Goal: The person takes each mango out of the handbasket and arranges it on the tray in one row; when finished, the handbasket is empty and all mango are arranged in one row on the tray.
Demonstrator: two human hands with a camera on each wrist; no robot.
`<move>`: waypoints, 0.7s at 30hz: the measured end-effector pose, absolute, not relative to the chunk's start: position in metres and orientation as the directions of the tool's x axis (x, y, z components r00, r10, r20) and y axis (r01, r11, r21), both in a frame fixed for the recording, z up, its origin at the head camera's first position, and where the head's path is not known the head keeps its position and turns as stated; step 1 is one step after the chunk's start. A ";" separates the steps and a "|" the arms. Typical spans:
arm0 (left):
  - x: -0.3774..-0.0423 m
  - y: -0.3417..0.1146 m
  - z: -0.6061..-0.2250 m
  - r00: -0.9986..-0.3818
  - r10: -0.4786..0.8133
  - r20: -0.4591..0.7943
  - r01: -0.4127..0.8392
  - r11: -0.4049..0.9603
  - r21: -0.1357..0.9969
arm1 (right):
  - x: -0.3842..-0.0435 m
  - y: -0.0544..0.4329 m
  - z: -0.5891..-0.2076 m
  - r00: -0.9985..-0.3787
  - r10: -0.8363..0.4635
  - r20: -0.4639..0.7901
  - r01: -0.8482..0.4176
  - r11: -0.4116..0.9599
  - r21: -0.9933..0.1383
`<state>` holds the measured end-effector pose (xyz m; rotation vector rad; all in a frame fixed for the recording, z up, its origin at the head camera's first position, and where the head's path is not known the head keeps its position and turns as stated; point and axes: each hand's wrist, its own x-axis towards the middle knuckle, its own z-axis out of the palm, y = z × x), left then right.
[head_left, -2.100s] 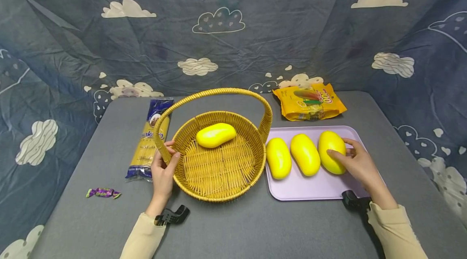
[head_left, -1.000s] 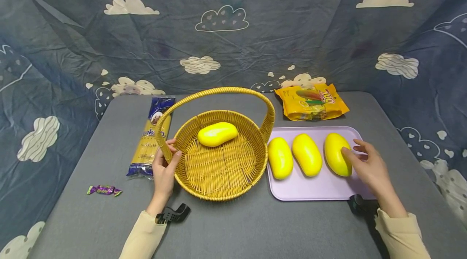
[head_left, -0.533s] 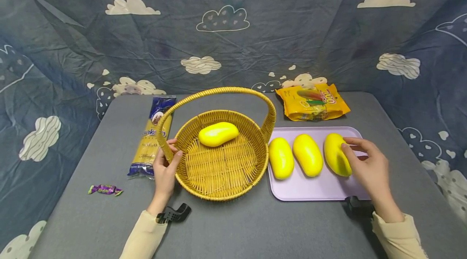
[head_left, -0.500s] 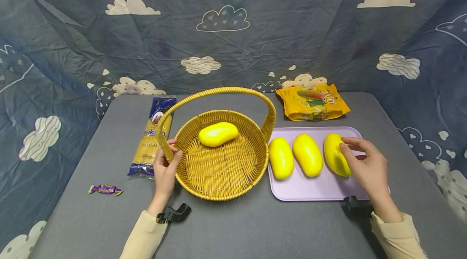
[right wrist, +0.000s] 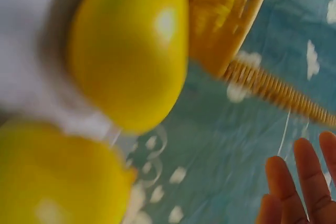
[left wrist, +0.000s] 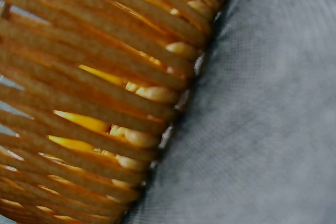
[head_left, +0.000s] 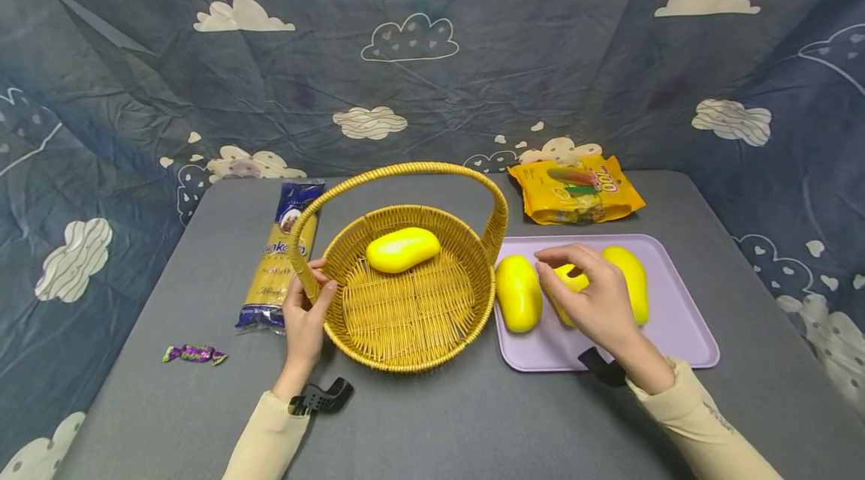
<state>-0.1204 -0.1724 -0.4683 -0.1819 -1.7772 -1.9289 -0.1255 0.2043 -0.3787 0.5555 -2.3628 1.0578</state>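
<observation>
A golden wicker basket (head_left: 409, 360) with a tall handle holds one yellow mango (head_left: 402, 250). My left hand (head_left: 304, 326) grips the basket's left side at the foot of the handle; the left wrist view shows only the weave (left wrist: 94, 98) up close. To the right, a lilac tray (head_left: 679, 337) carries a left mango (head_left: 519, 294), a middle mango (head_left: 566, 279) and a right mango (head_left: 628, 277). My right hand (head_left: 598, 303) hangs above the middle mango and partly hides it. Its fingers (right wrist: 310, 182) are spread from the thumb, holding nothing.
Behind the tray lies an orange snack bag (head_left: 576, 189). A blue and yellow pasta packet (head_left: 273, 262) lies left of the basket, beside my left hand. Nearer the front left is a purple wrapped candy (head_left: 194, 354). A cloud-patterned cloth (head_left: 419, 104) hangs behind the table.
My right hand has left the right mango, which stays on the tray turned slightly, and has moved left over the middle one. My left hand keeps its grip on the basket.
</observation>
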 end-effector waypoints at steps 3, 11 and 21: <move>-0.120 -0.173 -0.468 -0.863 -0.273 0.424 0.444 -0.012 0.896 | -0.131 0.182 -0.375 -0.765 -0.226 0.603 -0.606 0.569 -0.556; -0.122 -0.173 -0.469 -0.864 -0.276 0.421 0.438 -0.003 0.899 | -0.140 0.129 -0.361 -0.679 -0.395 0.619 -0.728 0.470 -0.498; -0.122 -0.173 -0.469 -0.863 -0.274 0.423 0.444 -0.014 0.896 | -0.161 0.090 -0.341 -0.713 -0.596 0.369 -0.700 0.569 -0.433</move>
